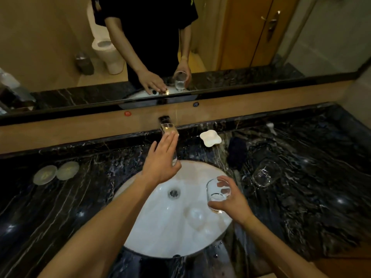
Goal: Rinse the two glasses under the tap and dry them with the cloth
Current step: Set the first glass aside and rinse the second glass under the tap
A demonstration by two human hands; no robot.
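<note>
Over the white sink (160, 227), your right hand (230, 199) reaches in from the lower right, fingers curled around a glass (217, 194) held upright with a little water inside. Your left hand (160, 163) stretches forward, fingers straight and close together, fingertips at the tap (167, 126) on the wall. The second glass (266, 173) lies on the dark marble counter (311, 187) to the right, the dark cloth (237, 150) beyond it.
</note>
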